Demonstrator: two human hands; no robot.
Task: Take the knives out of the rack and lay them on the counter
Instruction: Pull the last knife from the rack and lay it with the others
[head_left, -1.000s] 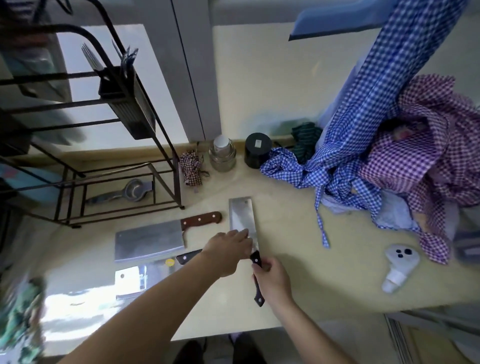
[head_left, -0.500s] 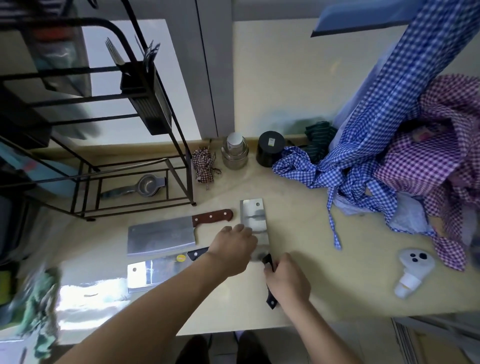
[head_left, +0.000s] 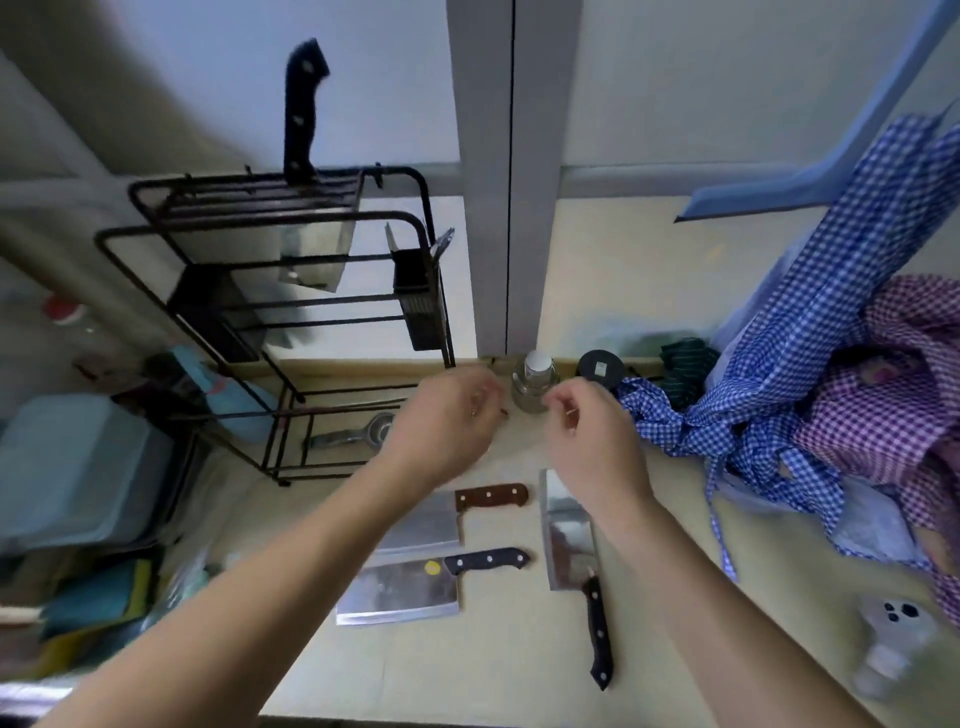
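Blurring hands (head_left: 514, 421), rack (head_left: 291, 322) knife (head_left: 304, 111) blade half-hidden

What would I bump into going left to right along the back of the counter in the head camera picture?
Black rack → glass jar → black round lid → dark green striped cloth → blue checked cloth → purple checked cloth.

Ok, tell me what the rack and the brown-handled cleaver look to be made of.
Rack: thin bent rods in a dull black finish, probably coated metal wire. Brown-handled cleaver: bright, reflective blade, likely steel; reddish-brown handle with pale rivets, wood by its look, though a wood-toned plastic can't be ruled out.
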